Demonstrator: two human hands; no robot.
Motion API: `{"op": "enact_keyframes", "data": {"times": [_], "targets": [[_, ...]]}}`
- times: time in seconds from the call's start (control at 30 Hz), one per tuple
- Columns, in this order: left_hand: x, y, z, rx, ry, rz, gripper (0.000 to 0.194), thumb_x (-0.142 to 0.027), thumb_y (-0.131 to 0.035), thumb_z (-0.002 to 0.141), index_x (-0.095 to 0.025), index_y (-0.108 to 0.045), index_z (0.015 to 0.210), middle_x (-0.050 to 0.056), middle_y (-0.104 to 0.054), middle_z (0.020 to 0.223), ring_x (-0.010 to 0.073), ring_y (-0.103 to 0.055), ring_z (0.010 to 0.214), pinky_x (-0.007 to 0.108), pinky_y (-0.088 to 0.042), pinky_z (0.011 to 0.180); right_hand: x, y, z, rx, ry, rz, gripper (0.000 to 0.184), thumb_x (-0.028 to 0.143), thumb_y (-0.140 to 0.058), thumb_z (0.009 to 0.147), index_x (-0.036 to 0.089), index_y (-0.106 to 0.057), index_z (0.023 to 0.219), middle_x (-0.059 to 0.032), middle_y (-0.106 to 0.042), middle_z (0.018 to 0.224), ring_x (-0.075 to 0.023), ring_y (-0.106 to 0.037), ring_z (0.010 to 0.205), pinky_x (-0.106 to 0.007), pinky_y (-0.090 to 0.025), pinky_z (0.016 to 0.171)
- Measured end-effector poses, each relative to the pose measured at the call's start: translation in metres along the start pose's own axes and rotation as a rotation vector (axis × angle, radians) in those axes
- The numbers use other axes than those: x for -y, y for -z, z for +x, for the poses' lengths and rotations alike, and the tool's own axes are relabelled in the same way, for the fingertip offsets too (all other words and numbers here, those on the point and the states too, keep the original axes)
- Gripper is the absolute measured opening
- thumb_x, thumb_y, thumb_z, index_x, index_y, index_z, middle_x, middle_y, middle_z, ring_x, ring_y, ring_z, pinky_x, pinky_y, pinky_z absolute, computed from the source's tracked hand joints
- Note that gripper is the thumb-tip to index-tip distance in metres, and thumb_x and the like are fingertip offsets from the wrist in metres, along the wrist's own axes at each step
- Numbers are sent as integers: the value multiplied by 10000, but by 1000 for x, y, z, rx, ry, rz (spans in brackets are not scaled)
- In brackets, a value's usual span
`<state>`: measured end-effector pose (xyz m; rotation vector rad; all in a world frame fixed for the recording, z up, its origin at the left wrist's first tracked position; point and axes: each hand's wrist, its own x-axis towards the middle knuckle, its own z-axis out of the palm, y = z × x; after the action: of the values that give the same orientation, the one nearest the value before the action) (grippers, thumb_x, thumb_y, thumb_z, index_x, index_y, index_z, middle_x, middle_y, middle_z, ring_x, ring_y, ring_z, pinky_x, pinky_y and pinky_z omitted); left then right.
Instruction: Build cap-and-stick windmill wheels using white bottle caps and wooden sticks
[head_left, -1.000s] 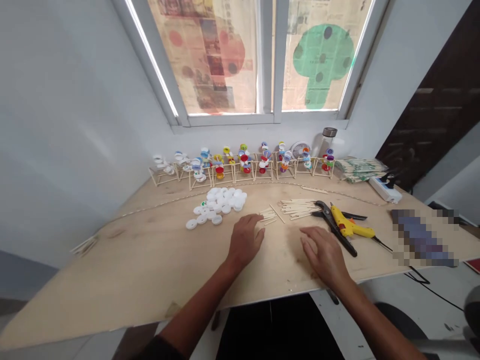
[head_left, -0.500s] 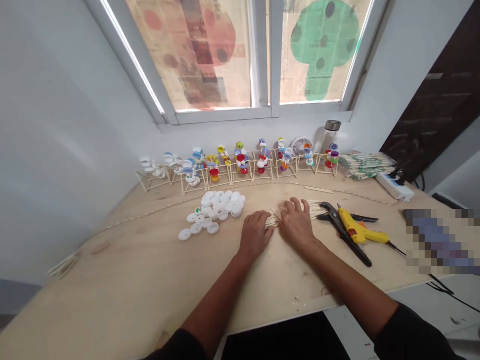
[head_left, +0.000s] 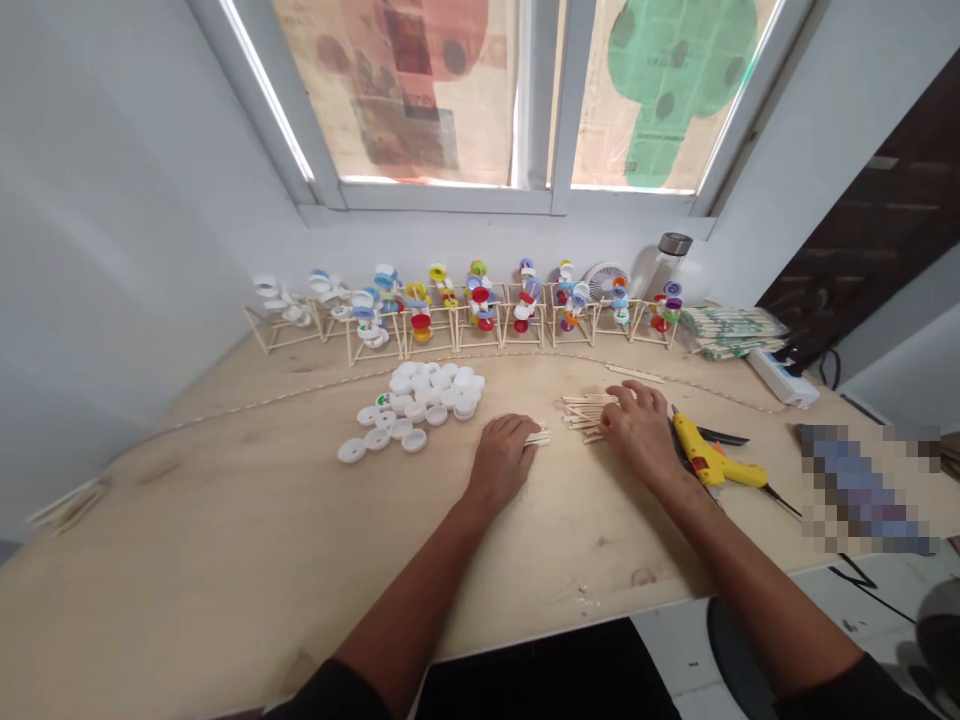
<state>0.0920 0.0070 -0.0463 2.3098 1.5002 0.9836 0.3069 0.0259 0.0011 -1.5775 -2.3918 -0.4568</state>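
My left hand (head_left: 504, 456) rests palm down on the plywood table (head_left: 247, 520), fingers curled over a small bunch of short wooden sticks (head_left: 538, 437). My right hand (head_left: 639, 430) lies on the larger pile of wooden sticks (head_left: 583, 412), fingers spread over it. A heap of white bottle caps (head_left: 420, 400) sits to the left of my left hand.
A yellow glue gun (head_left: 712, 460) and black cutters (head_left: 716, 436) lie right of my right hand. A row of stick frames with coloured caps (head_left: 480, 310) lines the back edge, with a small fan (head_left: 604, 280), a jar (head_left: 671, 262), bundled sticks (head_left: 731, 330) and a power strip (head_left: 780, 378).
My right hand moved forward from the near table edge onto the stick pile, then shifted right over it. My left hand closed in on the small bunch of sticks.
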Motion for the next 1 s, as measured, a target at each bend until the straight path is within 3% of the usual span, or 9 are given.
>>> {"op": "enact_keyframes", "data": {"times": [0.17, 0.3, 0.47, 0.73, 1.0], "targets": [[1, 1, -1, -8, -18, -32, 212, -83, -516, 752, -205, -605, 901, 61, -666, 1018, 226, -575, 1008, 396, -421, 921, -28, 2, 7, 22, 92, -8, 172, 167, -529, 838, 162, -692, 784, -107, -615, 1177, -283, -377, 1197, -427, -223, 964], [1, 1, -1, -14, -19, -41, 223, -79, -508, 746, -197, -608, 907, 66, -668, 1025, 227, -573, 1021, 398, -421, 926, -34, 2, 11, 4, 105, 12, 186, 158, -518, 855, 165, -691, 787, -104, -631, 1153, -278, -382, 1197, -421, -222, 956], [1, 0, -1, -20, -14, -53, 227, -78, -500, 744, -200, -610, 901, 64, -673, 1022, 227, -578, 1016, 405, -425, 925, -17, 7, 2, -43, 51, 62, 188, 199, -506, 886, 182, -690, 852, -86, -655, 1099, -264, -407, 1159, -393, -233, 928], [3, 0, -2, -16, -5, -86, 242, -77, -490, 733, -210, -611, 896, 64, -671, 1030, 230, -575, 1027, 422, -421, 935, 9, 6, -2, 6, -11, 122, 177, 182, -511, 878, 186, -687, 859, -74, -692, 931, -235, -484, 998, -362, -245, 865], [4, 0, -2, -10, 22, -138, 271, -59, -475, 710, -211, -607, 892, 62, -675, 1010, 231, -574, 1018, 426, -416, 939, 31, 4, 5, 65, -29, 202, 176, 188, -521, 869, 212, -681, 937, -65, -685, 992, -236, -483, 1040, -364, -242, 893]]}}
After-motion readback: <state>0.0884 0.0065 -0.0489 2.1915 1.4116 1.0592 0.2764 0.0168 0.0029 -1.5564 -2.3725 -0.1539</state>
